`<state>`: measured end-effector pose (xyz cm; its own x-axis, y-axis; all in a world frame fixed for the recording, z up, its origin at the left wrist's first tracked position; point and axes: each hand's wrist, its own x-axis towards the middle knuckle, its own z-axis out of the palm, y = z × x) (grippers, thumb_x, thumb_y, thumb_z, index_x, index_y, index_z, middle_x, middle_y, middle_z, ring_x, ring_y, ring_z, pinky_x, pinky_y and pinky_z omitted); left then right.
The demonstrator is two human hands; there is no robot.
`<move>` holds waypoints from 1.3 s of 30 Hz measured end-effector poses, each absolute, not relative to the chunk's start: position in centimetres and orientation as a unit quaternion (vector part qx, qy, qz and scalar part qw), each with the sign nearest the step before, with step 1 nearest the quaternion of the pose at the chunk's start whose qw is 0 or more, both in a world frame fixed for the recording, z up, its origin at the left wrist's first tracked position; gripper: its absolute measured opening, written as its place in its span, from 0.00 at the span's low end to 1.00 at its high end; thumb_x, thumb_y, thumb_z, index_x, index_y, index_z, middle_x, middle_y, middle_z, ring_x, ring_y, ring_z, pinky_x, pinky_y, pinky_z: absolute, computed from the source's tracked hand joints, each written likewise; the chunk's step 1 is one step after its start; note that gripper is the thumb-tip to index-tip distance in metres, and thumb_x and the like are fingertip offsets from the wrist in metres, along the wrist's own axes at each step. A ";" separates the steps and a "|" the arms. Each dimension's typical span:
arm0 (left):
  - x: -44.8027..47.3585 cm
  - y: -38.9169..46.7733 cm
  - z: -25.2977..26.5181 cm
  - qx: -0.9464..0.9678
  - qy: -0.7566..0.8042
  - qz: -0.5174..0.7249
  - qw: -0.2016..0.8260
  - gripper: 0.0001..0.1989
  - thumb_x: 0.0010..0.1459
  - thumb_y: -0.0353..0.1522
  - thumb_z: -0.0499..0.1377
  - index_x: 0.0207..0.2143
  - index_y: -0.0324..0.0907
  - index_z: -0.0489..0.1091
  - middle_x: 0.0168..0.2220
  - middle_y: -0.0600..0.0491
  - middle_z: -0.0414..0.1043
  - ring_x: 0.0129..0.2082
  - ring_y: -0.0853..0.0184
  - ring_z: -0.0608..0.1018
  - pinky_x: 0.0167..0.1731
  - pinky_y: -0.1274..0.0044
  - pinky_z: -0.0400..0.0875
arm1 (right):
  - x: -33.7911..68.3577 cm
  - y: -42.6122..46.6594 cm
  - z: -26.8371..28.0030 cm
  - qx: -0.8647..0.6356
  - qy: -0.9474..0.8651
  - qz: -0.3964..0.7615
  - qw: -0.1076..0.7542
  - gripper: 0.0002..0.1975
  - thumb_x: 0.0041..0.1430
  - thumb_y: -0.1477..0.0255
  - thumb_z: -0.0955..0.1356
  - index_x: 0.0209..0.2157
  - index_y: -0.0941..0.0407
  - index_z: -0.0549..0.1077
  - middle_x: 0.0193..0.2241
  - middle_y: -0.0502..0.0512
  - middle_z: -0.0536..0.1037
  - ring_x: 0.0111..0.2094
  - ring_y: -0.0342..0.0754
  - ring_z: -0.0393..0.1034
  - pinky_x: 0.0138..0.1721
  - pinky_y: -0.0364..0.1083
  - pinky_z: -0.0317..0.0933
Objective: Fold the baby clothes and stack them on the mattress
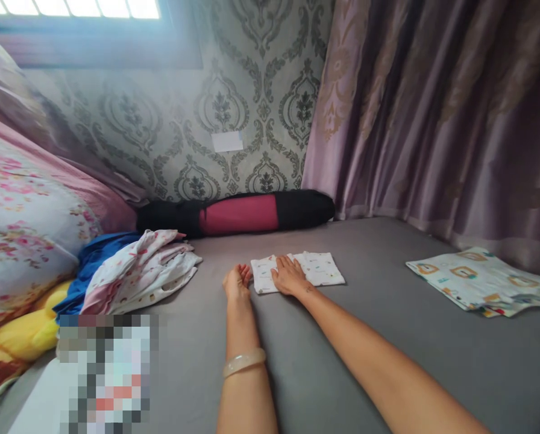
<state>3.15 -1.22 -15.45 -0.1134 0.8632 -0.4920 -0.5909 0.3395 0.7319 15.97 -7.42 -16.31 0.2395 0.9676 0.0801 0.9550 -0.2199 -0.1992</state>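
Observation:
A white printed cloth (322,269), folded into a flat rectangle, lies on the grey bed sheet (342,361). My right hand (290,275) rests palm down on its left half, fingers stretched out flat. Beside the cloth's left edge is my left hand (237,282), turned partly palm up with the fingers loosely bent. Nothing shows in it, and a pale bangle (244,362) circles that forearm. Over on the right lies a stack of folded printed cloths (478,278).
Crumpled printed clothes (143,271) and a blue cloth (100,253) are heaped at left, beside a yellow plush item (28,328) and a floral pillow or bedding (21,223). A black and red long bag (238,214) lies along the wall. Curtains (410,108) hang at right.

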 end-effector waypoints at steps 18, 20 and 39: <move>1.9 -0.3 -16.1 0.112 0.472 0.546 0.683 0.08 0.56 0.23 0.49 0.27 0.40 0.64 0.28 0.53 0.68 0.27 0.76 0.74 0.28 0.85 0.67 | 14.5 -6.0 -17.4 -0.752 -0.647 0.029 0.123 0.31 0.65 0.64 0.51 0.63 0.69 0.53 0.64 0.65 0.53 0.65 0.54 0.42 0.63 0.53 0.34; 1.9 -0.4 -16.0 0.104 0.466 0.547 0.687 0.09 0.56 0.22 0.49 0.26 0.40 0.64 0.27 0.54 0.67 0.26 0.76 0.73 0.27 0.86 0.66 | 14.6 -6.0 -17.1 -0.753 -0.647 0.039 0.114 0.31 0.66 0.64 0.51 0.63 0.69 0.53 0.64 0.65 0.52 0.65 0.54 0.42 0.63 0.53 0.34; 1.6 -0.1 -16.4 0.116 0.467 0.549 0.684 0.09 0.53 0.22 0.51 0.23 0.41 0.61 0.24 0.55 0.64 0.23 0.75 0.71 0.28 0.82 0.66 | 10.9 -6.5 -17.1 -0.702 -0.696 0.058 0.142 0.31 0.65 0.63 0.50 0.64 0.65 0.51 0.65 0.62 0.50 0.66 0.50 0.41 0.63 0.52 0.34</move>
<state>1.62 -0.14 -16.40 -0.0384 0.8589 -0.5107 -0.6422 0.3704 0.6711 10.86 -6.47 -17.12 0.0248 0.9930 0.1157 0.9600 0.0086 -0.2797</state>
